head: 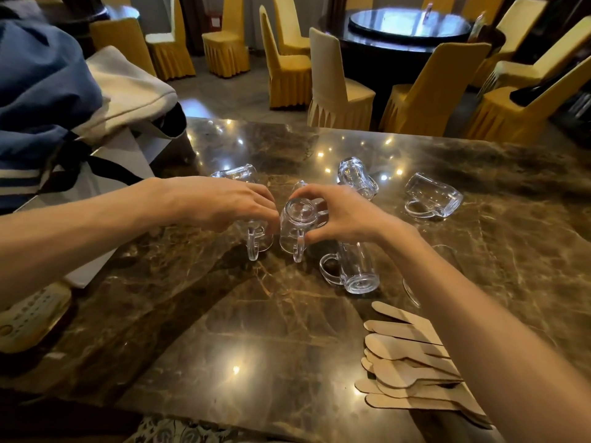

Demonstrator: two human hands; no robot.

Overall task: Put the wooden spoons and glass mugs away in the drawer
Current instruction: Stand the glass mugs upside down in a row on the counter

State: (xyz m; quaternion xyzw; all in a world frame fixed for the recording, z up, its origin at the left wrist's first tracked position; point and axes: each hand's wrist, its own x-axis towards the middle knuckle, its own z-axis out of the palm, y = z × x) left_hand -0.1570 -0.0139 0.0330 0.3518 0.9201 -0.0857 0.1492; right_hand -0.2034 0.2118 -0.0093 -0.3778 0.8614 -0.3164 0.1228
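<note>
Several clear glass mugs lie or stand on a dark marble table [256, 330]. My left hand [224, 203] grips one glass mug [259, 241] from above, its handle pointing toward me. My right hand [342, 215] holds a second glass mug [295, 227] beside it, base tilted up. Another mug [355, 270] lies on its side under my right wrist. More mugs lie farther back: one behind my left hand [238, 173], one at centre [356, 177], one at right [433, 196]. A pile of wooden spoons [409, 369] rests near the front right, partly hidden by my right forearm. No drawer is visible.
A blue and white cloth bag [48, 100] and white paper [112, 161] sit at the table's left. A telephone keypad [28, 318] lies at the left edge. Yellow-covered chairs [335, 87] and a round table [409, 27] stand beyond the far edge.
</note>
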